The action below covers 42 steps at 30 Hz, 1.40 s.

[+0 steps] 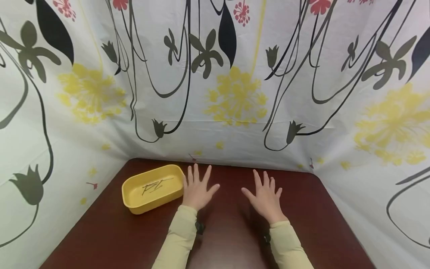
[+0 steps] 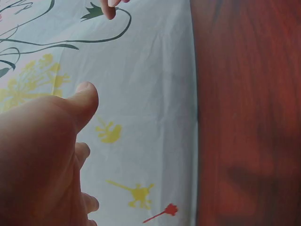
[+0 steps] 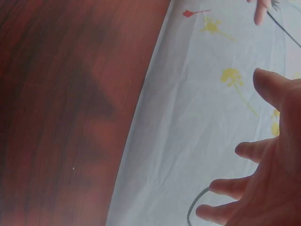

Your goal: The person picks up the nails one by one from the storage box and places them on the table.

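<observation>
Both hands lie palm down on a dark red-brown wooden table [image 1: 111,239], fingers straight and spread, holding nothing. My left hand [image 1: 196,188] lies right beside a yellow rectangular tray [image 1: 134,198], its little finger close to the tray's right rim. Inside the tray lie a few thin dark sticks [image 1: 153,185]. My right hand [image 1: 265,196] is a hand's width to the right, on bare wood. In the left wrist view the left thumb [image 2: 84,101] shows against the cloth; the right wrist view shows the right hand's spread fingers [image 3: 225,186].
A white cloth [image 1: 235,123] printed with yellow and red flowers and dark vines hangs behind the table and along both sides. The table's [image 3: 61,117] far edge meets the cloth [image 2: 150,117] just beyond the fingertips.
</observation>
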Available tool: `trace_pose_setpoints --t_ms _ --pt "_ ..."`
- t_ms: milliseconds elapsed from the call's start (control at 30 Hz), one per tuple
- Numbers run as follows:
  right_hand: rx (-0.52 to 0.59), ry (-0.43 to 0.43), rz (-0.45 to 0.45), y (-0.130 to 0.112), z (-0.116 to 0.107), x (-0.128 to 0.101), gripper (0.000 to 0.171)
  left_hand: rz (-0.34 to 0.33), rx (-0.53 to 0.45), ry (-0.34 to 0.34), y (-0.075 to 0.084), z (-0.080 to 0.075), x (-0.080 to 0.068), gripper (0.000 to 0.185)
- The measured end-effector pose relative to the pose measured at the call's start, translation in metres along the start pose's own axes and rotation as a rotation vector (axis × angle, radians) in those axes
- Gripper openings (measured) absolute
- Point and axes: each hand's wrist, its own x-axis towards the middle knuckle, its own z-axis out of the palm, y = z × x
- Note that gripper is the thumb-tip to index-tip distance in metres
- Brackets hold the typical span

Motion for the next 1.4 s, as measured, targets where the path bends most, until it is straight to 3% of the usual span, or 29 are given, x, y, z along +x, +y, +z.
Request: trace_pose_setpoints --t_ms 267,633,1133,1400 --pt "0.024 -0.046 -0.078 -0.006 -0.003 0.006 0.088 0.033 0.077 0.007 -0.014 -0.019 0.000 0.080" --pt "0.002 -0.137 -0.192 -0.029 0.004 0.027 0.086 0.019 0.059 0.025 -0.046 -0.040 -0.008 0.083" --pt "0.006 -0.170 -0.372 -0.083 0.027 0.066 0.079 -0.041 0.062 0.024 -0.107 -0.067 -0.023 0.085" --pt "0.001 -0.257 -0.418 -0.111 0.048 0.077 0.079 -0.050 0.103 0.071 -0.142 -0.081 -0.037 0.089"
